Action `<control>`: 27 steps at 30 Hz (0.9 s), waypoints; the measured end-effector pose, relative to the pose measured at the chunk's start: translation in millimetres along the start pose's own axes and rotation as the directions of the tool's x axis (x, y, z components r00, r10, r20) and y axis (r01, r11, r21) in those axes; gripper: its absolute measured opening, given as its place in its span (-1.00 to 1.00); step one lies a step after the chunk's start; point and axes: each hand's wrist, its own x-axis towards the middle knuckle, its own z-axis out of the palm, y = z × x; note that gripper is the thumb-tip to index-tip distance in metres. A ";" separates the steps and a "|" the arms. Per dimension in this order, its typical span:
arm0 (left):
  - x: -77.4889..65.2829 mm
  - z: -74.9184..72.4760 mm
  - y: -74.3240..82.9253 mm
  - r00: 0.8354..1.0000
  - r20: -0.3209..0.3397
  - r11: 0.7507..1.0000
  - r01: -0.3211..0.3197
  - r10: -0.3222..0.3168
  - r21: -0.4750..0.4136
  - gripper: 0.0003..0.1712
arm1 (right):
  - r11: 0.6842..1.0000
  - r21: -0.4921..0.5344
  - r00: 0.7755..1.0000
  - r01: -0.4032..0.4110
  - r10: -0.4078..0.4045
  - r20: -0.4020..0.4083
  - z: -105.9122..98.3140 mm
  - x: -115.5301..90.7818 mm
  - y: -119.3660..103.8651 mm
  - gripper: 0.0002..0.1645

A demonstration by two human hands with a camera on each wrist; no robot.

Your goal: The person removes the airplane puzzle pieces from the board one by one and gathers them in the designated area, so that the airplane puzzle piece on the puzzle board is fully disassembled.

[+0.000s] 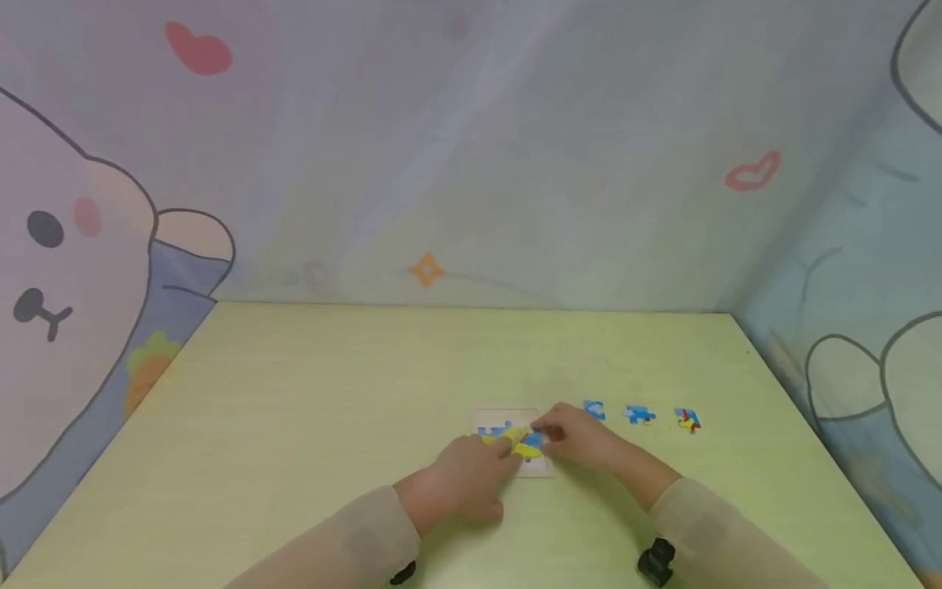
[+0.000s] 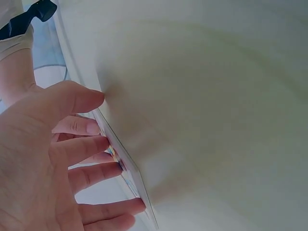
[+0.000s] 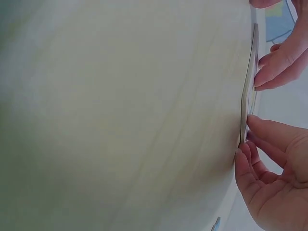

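Observation:
A small puzzle board (image 1: 540, 470) with a pale rim lies on the table, partly filled with blue and yellow puzzle pieces (image 1: 526, 451). From the left, my left hand (image 1: 471, 474) rests its extended fingertips on the pieces and board; the left wrist view shows its fingers (image 2: 96, 175) fairly straight along the board edge. My right hand (image 1: 581, 436) is at the board's right side, its thumb and bent fingers around a blue puzzle piece (image 1: 536, 439). In the right wrist view the right fingers (image 3: 245, 175) curl by the board corner; the fingertips partly hide the piece.
To the right of the board lie three loose puzzle pieces: a blue one (image 1: 594, 410), a blue one with a bit of yellow (image 1: 639, 415), and a blue, red and yellow one (image 1: 688, 420). A printed cloth wall (image 1: 471, 164) borders the table (image 1: 331, 384).

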 end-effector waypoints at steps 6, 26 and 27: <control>1.6 -0.8 2.3 1.000 0.017 1.000 0.014 -0.014 -0.010 -0.38 | 1.000 -0.012 1.000 0.002 -0.002 -0.003 1.0 0.3 0.5 -0.64; 2.1 -1.1 5.8 0.999 0.037 0.999 0.021 -0.020 -0.027 -0.33 | 1.000 0.002 1.000 -0.006 0.006 -0.023 0.2 -0.5 -1.7 -0.67; 2.1 -1.4 6.0 0.999 0.037 0.999 0.021 -0.020 -0.026 -0.33 | 1.000 -0.004 1.000 -0.002 0.002 -0.026 0.2 -0.4 -1.8 -0.68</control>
